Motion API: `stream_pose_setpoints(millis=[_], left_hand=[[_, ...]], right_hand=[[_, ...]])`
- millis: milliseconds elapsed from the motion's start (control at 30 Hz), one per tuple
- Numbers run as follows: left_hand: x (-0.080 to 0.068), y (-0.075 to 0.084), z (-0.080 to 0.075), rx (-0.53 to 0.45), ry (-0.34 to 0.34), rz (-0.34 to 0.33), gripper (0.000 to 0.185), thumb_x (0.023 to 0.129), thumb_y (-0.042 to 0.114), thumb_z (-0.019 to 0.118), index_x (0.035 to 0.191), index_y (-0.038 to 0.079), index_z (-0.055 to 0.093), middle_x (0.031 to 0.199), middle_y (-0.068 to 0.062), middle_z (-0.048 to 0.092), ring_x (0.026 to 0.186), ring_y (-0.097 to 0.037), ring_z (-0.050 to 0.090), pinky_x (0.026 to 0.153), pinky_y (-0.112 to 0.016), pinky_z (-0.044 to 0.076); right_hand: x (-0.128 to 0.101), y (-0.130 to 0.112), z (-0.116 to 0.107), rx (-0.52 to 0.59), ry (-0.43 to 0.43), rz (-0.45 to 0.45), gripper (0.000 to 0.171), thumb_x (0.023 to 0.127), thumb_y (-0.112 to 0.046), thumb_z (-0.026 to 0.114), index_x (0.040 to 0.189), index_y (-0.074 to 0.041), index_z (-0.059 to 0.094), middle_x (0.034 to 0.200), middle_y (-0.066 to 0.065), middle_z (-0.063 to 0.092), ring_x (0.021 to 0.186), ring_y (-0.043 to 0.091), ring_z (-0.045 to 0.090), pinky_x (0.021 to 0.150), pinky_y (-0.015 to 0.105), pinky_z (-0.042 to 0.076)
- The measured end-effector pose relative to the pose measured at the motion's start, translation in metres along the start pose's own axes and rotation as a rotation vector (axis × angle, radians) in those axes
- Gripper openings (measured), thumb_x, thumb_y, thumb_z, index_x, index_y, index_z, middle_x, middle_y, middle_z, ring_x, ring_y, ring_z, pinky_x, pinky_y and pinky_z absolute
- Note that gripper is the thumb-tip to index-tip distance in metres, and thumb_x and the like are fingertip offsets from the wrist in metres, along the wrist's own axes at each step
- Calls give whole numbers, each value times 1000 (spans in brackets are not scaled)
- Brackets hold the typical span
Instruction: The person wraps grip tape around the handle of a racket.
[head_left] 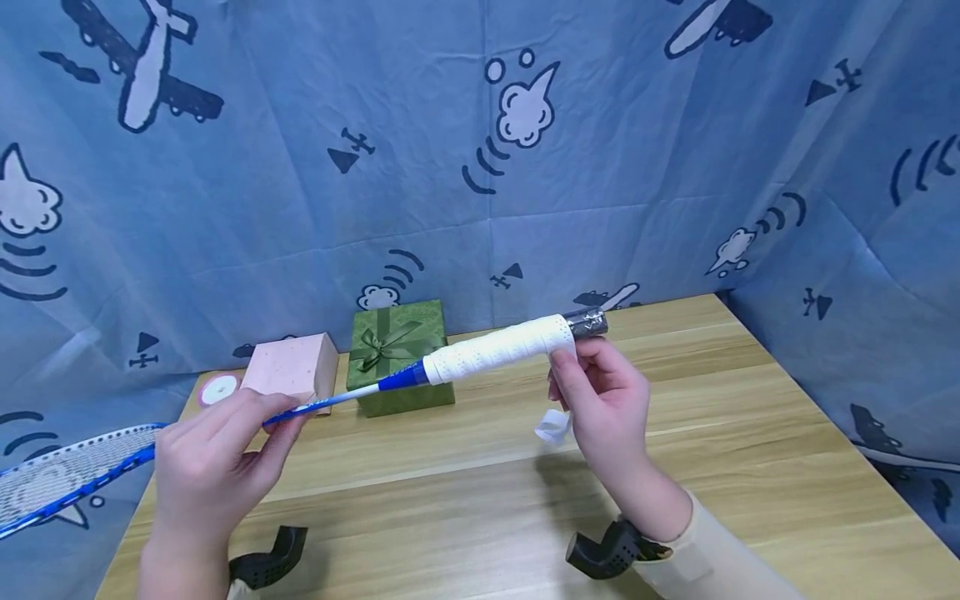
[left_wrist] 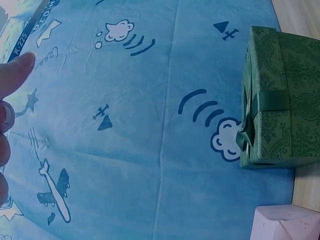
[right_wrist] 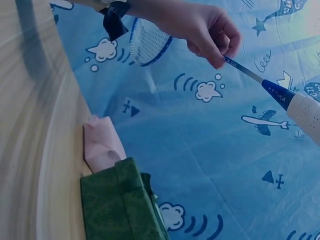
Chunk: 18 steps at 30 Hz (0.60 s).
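Badminton racket [head_left: 480, 357] held in air mid-frame, long axis running lower left to upper right. Left hand [head_left: 217, 454] pinches thin shaft, lower left. Right hand [head_left: 600, 400] under white-wrapped handle, fingers curled on loose grip tape [head_left: 553, 427]. Right hand nearer butt end.

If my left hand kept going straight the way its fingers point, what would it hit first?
Probably the pink box: the left hand, pinching the racket shaft, points up-right toward it, the green gift box just beyond. Depth is unclear.

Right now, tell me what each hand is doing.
Left hand: pinching the thin shaft of the racket.
Right hand: gripping the white-wrapped racket handle near its end.
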<state>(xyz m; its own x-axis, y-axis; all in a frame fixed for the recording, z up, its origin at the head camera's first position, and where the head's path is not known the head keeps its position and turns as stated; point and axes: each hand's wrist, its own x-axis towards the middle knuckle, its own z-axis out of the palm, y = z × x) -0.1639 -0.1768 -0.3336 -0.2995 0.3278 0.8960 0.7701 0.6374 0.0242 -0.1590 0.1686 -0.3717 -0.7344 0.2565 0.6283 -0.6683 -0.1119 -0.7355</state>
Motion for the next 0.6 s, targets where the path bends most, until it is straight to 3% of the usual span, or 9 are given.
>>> stream_pose_setpoints(millis=[100, 300, 600], left_hand=[[0, 0, 3, 26, 51, 18, 44, 103, 37, 64, 79, 3, 77, 65, -5, 67, 46, -12, 44, 44, -23, 31], [4, 2, 16, 88, 311, 43, 38, 100, 29, 69, 75, 2, 78, 60, -10, 67, 54, -33, 56, 59, -42, 37], [5, 5, 18, 139, 355, -16, 43, 99, 36, 70, 76, 0, 76, 62, -13, 68, 58, -36, 53, 79, -46, 36]], right_hand=[[0, 0, 0, 8, 1, -2, 6, 96, 14, 59, 90, 13, 59, 71, 1, 62, 58, 11, 57, 53, 21, 49], [0, 0, 2, 5, -5, 15, 5, 96, 14, 59, 92, 16, 60, 71, 3, 65, 59, 11, 60, 52, 21, 50], [0, -1, 1, -48, -11, 35, 5, 95, 14, 62, 90, 15, 63, 71, 4, 65, 59, 13, 60, 53, 23, 51]])
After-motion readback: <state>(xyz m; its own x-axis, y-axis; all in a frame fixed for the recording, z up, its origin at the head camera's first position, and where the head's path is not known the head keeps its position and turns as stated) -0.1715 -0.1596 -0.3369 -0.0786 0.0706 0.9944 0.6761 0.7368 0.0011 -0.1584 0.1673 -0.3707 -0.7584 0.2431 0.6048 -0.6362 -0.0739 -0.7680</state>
